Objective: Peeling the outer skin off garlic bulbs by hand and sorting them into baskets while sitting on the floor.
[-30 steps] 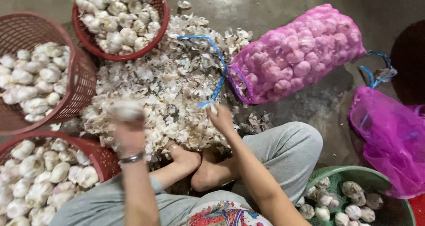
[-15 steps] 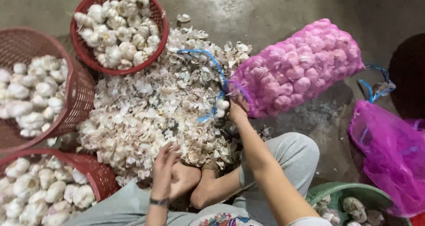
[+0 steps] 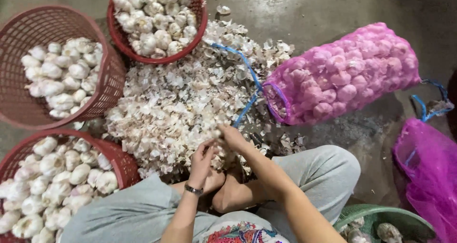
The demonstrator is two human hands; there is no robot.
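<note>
hands: left hand (image 3: pixel 202 158) and right hand (image 3: pixel 233 137) pinching one garlic bulb (image 3: pixel 217 134) together | place: near edge of skin pile (image 3: pixel 181 100) | risk: bulb may slip into skins

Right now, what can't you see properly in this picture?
Head view only:
- What the left hand and right hand pinch: fingers cover it.
- Green basket: cut off by the bottom edge.
- Lower red basket: cut by the corner.
- Floor under the garlic skins: buried.
- Inside the pink net sack: mesh blurs it.
</note>
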